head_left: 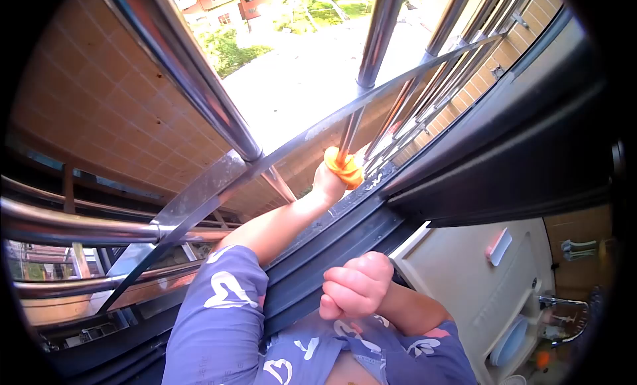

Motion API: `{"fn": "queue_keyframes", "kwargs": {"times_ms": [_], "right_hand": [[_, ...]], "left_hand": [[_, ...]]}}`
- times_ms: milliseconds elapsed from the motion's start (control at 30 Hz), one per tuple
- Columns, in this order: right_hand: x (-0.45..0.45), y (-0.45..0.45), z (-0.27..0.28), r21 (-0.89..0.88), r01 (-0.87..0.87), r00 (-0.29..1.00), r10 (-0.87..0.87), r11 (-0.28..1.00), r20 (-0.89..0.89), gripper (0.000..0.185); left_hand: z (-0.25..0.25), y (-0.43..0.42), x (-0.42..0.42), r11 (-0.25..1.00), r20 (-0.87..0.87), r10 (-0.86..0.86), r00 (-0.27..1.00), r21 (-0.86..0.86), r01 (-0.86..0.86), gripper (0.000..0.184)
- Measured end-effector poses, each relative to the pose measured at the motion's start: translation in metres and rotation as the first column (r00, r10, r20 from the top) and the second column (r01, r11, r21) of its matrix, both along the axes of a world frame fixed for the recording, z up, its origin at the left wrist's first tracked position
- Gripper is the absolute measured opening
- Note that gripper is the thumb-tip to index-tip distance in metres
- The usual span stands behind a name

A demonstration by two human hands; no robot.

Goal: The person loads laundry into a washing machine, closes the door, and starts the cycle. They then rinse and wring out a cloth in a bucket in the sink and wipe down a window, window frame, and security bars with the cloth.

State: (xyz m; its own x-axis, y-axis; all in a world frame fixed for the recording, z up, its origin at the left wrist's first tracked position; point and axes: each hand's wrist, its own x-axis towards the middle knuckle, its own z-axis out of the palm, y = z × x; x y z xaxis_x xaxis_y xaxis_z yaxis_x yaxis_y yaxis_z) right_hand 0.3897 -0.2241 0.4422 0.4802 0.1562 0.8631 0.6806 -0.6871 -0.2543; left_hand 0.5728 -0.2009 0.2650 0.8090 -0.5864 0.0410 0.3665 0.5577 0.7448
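The left hand [330, 179] closes a crumpled orange cloth [350, 174] around a smooth, round metal bar [351, 131], while the right hand [358, 287] (bare, too) curls into a fist near the window track [302, 271].

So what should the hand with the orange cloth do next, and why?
I think the left hand could slide the orange cloth a little up the metal bar, toward the flat rail. The cloth is bunched against the bar's lower part, and the stretch above it looks free.
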Motion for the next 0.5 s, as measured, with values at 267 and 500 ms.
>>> {"fn": "queue_keyframes", "kwargs": {"times_ms": [267, 500], "right_hand": [[0.0, -0.004, -0.002, 0.019, -0.029, 1.0, 0.029, 0.999, -0.01, 0.011], [0.002, -0.006, -0.003, 0.046, -0.012, 1.0, 0.013, 0.999, -0.027, 0.013]], "left_hand": [[-0.055, 0.012, -0.013, 0.607, 0.204, 0.108, 0.973, 0.762, -0.227, 0.024], [-0.068, 0.035, -0.014, -0.032, 0.491, -0.544, 0.681, 0.798, -0.601, 0.018]]}}
